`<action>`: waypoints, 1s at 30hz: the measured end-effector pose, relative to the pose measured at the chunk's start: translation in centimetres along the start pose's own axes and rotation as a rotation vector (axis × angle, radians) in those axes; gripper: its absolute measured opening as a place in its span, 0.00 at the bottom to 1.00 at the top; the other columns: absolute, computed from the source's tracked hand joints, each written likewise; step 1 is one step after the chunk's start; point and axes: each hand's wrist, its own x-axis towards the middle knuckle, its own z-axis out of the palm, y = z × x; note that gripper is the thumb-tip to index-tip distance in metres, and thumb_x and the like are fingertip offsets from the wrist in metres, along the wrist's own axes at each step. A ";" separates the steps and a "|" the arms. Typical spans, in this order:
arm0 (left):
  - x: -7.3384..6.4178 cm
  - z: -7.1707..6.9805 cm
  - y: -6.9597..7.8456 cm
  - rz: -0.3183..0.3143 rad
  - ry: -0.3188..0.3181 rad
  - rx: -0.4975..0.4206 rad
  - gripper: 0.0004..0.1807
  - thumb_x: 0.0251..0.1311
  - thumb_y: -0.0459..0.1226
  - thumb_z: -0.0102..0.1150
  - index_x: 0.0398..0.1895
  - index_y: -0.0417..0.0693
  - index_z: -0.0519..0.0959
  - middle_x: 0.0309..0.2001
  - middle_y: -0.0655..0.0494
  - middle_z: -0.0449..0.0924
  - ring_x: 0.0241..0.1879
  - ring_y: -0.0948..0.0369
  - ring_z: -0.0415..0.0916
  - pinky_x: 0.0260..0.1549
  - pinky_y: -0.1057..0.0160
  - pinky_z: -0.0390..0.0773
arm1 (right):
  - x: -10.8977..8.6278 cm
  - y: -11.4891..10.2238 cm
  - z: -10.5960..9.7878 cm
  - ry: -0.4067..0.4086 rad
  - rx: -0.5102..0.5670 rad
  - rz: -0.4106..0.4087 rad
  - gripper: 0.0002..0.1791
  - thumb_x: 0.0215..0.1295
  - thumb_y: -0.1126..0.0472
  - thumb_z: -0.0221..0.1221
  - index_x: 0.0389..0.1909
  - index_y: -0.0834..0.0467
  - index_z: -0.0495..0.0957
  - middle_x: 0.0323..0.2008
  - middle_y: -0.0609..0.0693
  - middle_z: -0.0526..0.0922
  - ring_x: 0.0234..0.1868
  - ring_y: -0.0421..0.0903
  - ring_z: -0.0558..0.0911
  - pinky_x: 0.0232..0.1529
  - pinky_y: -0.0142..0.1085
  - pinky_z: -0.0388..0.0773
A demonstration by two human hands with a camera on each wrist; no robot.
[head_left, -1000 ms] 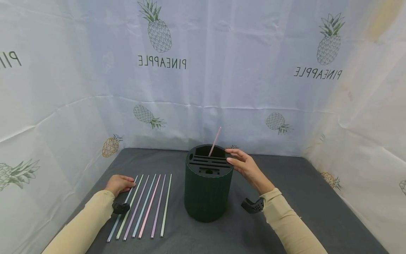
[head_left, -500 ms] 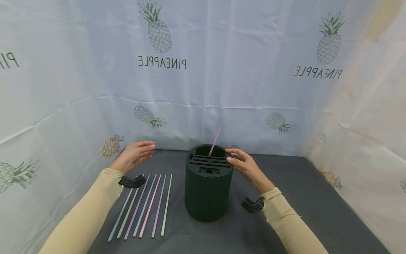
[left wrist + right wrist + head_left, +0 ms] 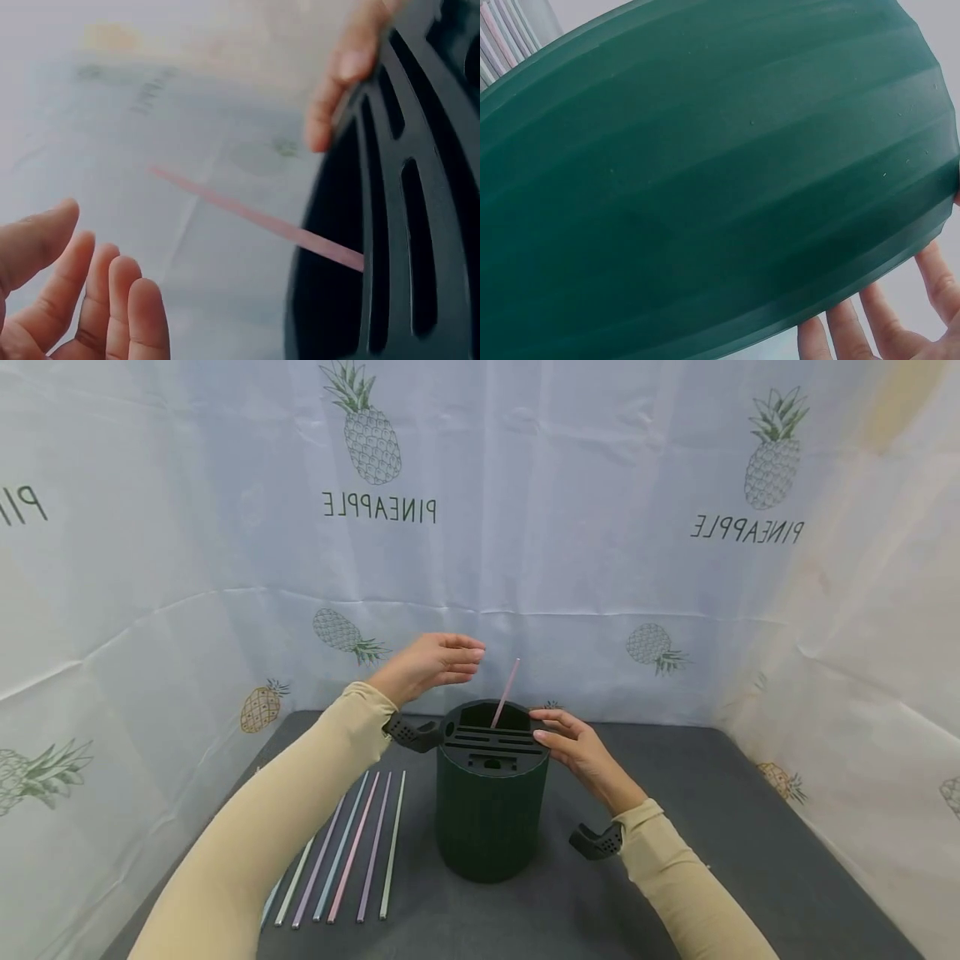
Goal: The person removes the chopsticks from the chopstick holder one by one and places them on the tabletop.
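A dark green, ridged knife block (image 3: 489,818) stands upright, its black top (image 3: 495,743) cut with slots and a larger rear opening. From that opening a pink straw (image 3: 506,692) leans up to the right. My left hand (image 3: 435,665) hovers left of this straw, apart from it; in the left wrist view, the fingers (image 3: 148,322) are extended with nothing between them and the thumb. My right hand (image 3: 581,752) rests on the right side of the block's rim. In the right wrist view its fingers (image 3: 889,322) touch the green wall, lying fairly straight.
Several pastel straws (image 3: 352,852) lie side by side on the grey tabletop (image 3: 637,893), left of the block; my left sleeve (image 3: 277,810) covers part of them. A white curtain (image 3: 570,543) printed with pineapples hangs behind and at both sides.
My left hand has left the row of straws, risen, and moved right to beside the standing pink straw. My right hand stays at the block's rim.
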 end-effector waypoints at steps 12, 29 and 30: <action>2.4 2.7 -0.5 -0.076 -0.096 0.157 0.21 0.65 0.32 0.58 0.61 0.37 0.73 0.61 0.43 0.73 0.59 0.48 0.74 0.59 0.55 0.76 | 0.2 -0.1 0.0 -0.001 0.009 0.018 0.28 0.70 0.55 0.56 0.68 0.58 0.64 0.72 0.56 0.56 0.71 0.58 0.59 0.70 0.58 0.58; 3.1 4.0 -1.4 -0.138 -0.129 0.269 0.13 0.63 0.27 0.58 0.51 0.34 0.78 0.51 0.41 0.79 0.38 0.61 0.79 0.50 0.58 0.82 | 0.2 0.0 0.0 0.006 0.019 0.019 0.28 0.70 0.55 0.56 0.68 0.59 0.64 0.72 0.58 0.56 0.71 0.58 0.60 0.70 0.57 0.58; 3.1 4.0 -1.4 -0.135 -0.127 0.271 0.13 0.63 0.27 0.58 0.50 0.34 0.78 0.50 0.42 0.79 0.39 0.60 0.79 0.50 0.58 0.82 | 0.2 0.0 0.0 0.007 0.023 0.021 0.28 0.70 0.55 0.56 0.68 0.59 0.64 0.72 0.57 0.57 0.71 0.58 0.60 0.70 0.57 0.58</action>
